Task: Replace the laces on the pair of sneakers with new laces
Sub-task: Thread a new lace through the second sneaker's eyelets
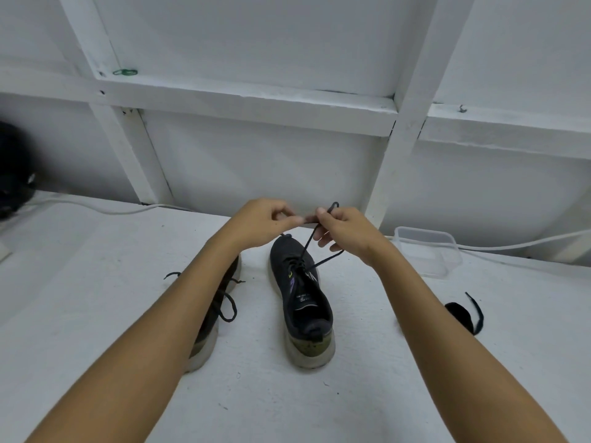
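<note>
Black lace (308,247) is pinched by L hand (265,220) & R hand (343,233), fingers curled tight, above R sneaker (303,302). L sneaker (212,318) is partly hidden by forearm.

- open white tabletop (96,282) on the left — plenty of room past the left sneaker (211,327)
- right side's tighter: clear plastic tub (428,254) by the wall, black lace bundle (460,314) nearer
- narrow gap between the left sneaker and the right sneaker (303,302)

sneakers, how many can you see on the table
2. One sneaker stands in the middle, heel toward the camera, its lace held up by both hands. The other sneaker lies just left of it, largely hidden behind the left forearm.
</note>
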